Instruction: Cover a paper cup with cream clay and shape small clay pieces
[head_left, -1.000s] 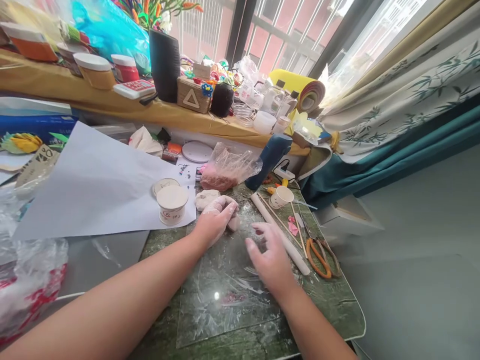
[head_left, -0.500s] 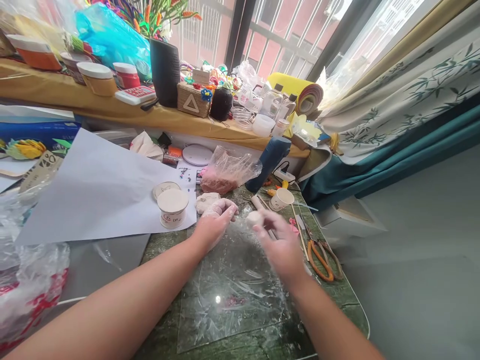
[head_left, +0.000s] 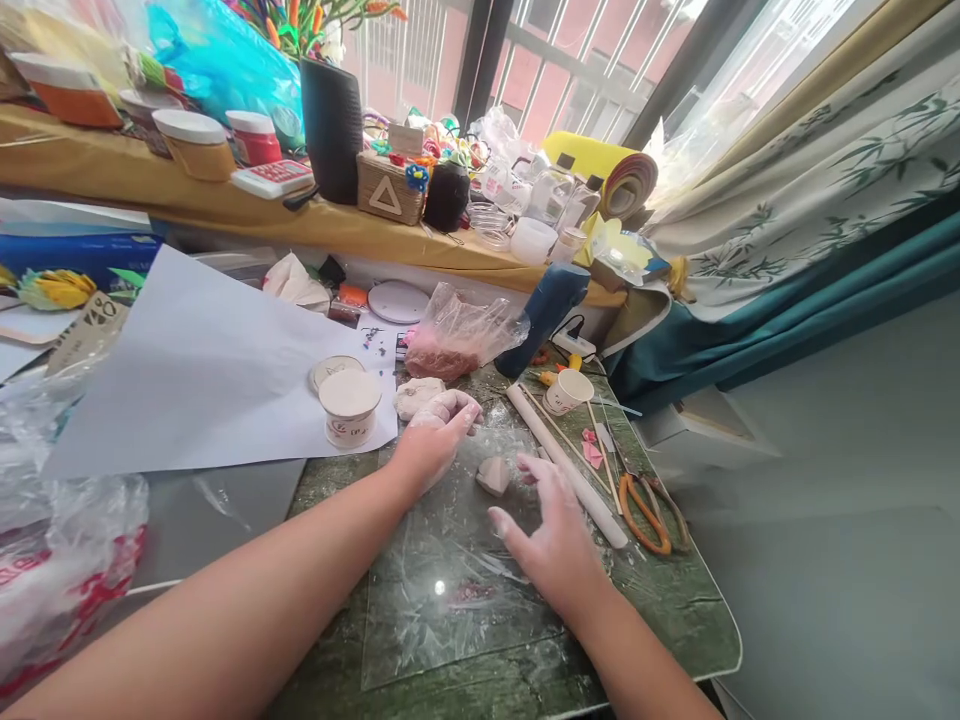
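A small pale lump of clay (head_left: 493, 476) rests on the clear sheet (head_left: 420, 610), which is smeared with white powder. Just right of this lump is my right hand (head_left: 551, 530), open, thumb and fingers spread, holding nothing. My left hand (head_left: 441, 430), dusted white, has its fingers curled in against the thumb; what they hold, if anything, is hidden. Behind its knuckles lies a larger piece of white clay (head_left: 417, 396). A white rolling pin (head_left: 574, 470) lies slantwise beyond my right hand.
Orange-handled scissors (head_left: 646, 512), thin sticks and a paper cup (head_left: 568, 391) line the table's right side. A clay-topped cup (head_left: 350, 410) stands on white paper (head_left: 210, 380) at left. Behind are a bag of brown material (head_left: 450, 350) and a dark blue cylinder (head_left: 541, 318).
My right hand has let go of the small clay lump, which now lies on the sheet. That hand has opened and moved slightly toward me. My left hand stays curled in nearly the same place.
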